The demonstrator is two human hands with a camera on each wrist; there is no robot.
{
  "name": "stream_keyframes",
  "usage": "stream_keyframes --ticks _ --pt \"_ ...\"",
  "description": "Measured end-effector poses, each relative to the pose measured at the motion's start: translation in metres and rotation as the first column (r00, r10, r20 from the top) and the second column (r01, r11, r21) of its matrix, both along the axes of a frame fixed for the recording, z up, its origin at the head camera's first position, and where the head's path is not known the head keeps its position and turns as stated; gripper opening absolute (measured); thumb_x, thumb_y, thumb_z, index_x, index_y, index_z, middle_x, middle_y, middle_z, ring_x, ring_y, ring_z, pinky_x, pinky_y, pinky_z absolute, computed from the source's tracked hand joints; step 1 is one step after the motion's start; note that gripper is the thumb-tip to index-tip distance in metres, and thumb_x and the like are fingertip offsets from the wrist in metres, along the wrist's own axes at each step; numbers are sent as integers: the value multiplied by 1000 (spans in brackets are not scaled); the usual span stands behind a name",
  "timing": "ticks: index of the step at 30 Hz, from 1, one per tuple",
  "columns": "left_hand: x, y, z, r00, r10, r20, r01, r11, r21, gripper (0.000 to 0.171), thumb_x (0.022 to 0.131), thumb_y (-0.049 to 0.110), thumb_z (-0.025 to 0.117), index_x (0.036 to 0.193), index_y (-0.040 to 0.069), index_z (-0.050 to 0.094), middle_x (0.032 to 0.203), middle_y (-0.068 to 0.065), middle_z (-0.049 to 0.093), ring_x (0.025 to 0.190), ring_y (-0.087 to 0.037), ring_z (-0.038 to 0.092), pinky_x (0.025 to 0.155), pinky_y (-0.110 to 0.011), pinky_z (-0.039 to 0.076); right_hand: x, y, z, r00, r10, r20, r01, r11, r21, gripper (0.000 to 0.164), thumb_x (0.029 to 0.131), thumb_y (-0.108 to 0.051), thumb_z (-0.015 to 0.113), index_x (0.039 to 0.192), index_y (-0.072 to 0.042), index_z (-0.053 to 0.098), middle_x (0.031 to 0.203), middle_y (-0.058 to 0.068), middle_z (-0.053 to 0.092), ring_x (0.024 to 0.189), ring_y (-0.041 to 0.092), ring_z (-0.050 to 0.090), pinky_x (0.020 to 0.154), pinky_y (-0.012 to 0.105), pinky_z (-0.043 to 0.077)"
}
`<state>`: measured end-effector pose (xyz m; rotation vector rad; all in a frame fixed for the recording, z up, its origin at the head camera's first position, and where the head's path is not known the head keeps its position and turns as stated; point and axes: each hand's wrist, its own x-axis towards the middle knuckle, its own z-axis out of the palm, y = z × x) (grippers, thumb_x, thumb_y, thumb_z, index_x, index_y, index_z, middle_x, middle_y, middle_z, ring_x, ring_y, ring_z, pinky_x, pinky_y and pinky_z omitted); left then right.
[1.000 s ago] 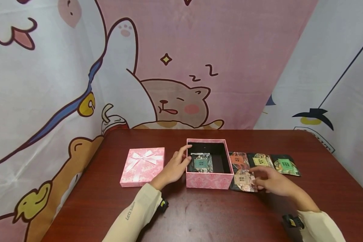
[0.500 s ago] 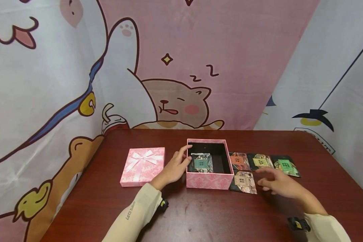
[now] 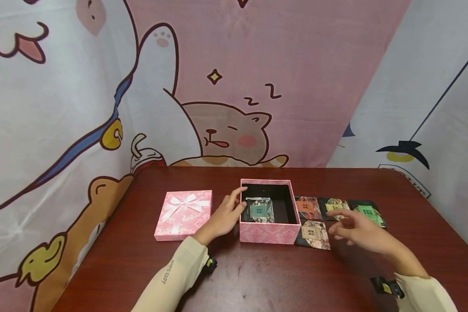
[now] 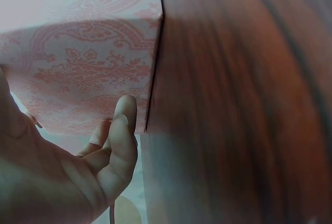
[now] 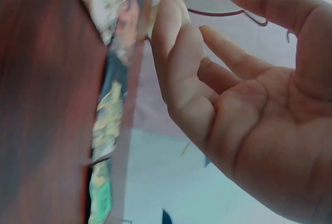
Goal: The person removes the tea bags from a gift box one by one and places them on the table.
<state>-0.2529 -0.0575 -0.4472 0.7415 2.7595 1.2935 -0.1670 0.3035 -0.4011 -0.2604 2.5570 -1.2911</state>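
My left hand is at the left wall of an uncovered pink patterned gift box. Its thumb and index fingertip lie over the rim, while the other fingers bend against the outer wall in the left wrist view. Inside the box lies a sachet with a teal label. My right hand hovers just right of a sachet with a beige label, holding nothing, fingers loosely bent. Behind it, a row of sachets has an orange-red label, a yellow label and a green label.
A pink lid with a white bow lies on the dark red-brown table, left of the box. Behind the table hangs a cartoon-printed cloth. Black straps with small devices sit at both wrists.
My right hand has let go of the beige-label sachet, which lies beside the box, and has drawn away to the right. My left hand has stayed at the box.
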Motion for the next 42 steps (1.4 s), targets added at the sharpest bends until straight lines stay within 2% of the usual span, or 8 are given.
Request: stream_keyframes --ticks 4,10,15,22,28,32,39,42 --pt "-1 0 0 1000 -3 -3 3 1000 -1 45 97 39 39 140 34 28 102 -5 48 89 -18 50 74 -38 42 -1 -12 11 999 -12 -41 12 1000 -8 50 91 -19 58 132 1 39 100 17 63 86 28 63 59 37 49" --pt "0 -1 0 1000 3 2 -3 1000 -2 44 97 39 40 140 35 28 101 -5 48 91 -19 50 76 -38 42 -6 -37 28 993 -55 -105 53 998 -21 46 89 -22 61 129 -5 44 103 18 62 81 22 63 61 36 51" --pt "1 1 -1 1000 9 3 -9 1000 2 45 97 33 42 139 35 29 100 -5 49 92 -19 49 76 -38 41 -11 -56 34 984 -47 -174 35 997 -69 40 89 -14 60 126 -2 47 101 19 61 82 19 64 64 31 52" --pt "0 1 -2 1000 9 -4 -9 1000 -1 44 97 37 41 139 37 28 100 -4 49 90 -18 50 75 -37 42 -17 -77 36 977 -14 -213 -14 992 -128 44 88 -10 62 126 1 44 108 23 60 91 30 63 66 31 52" --pt "0 1 -1 1000 5 4 -5 1000 -3 44 97 39 39 139 38 27 102 -4 48 87 -18 51 73 -37 42 -21 -90 39 976 -7 -218 -26 989 -149 42 87 -7 60 126 1 45 107 22 59 90 29 63 66 34 52" --pt "0 1 0 1000 3 12 -3 1000 -4 44 97 37 40 139 38 27 103 -5 48 88 -18 51 73 -38 42 -26 -99 37 981 8 -194 -36 990 -139 45 86 -8 62 126 -1 44 112 23 57 90 27 63 66 37 52" --pt "-1 1 0 1000 5 -1 -5 1000 -7 45 97 39 40 140 35 27 101 -5 48 91 -19 50 76 -38 42 -36 -116 31 983 26 -181 -45 994 -102 50 84 -11 67 127 -1 43 123 24 49 107 37 55 77 40 50" --pt "-1 0 0 1000 8 3 -8 1000 -6 44 97 38 40 139 36 28 101 -4 48 89 -19 50 75 -38 42 -41 -124 26 985 28 -172 -40 997 -68 53 82 -14 69 128 -2 44 123 24 48 107 38 54 77 40 50"
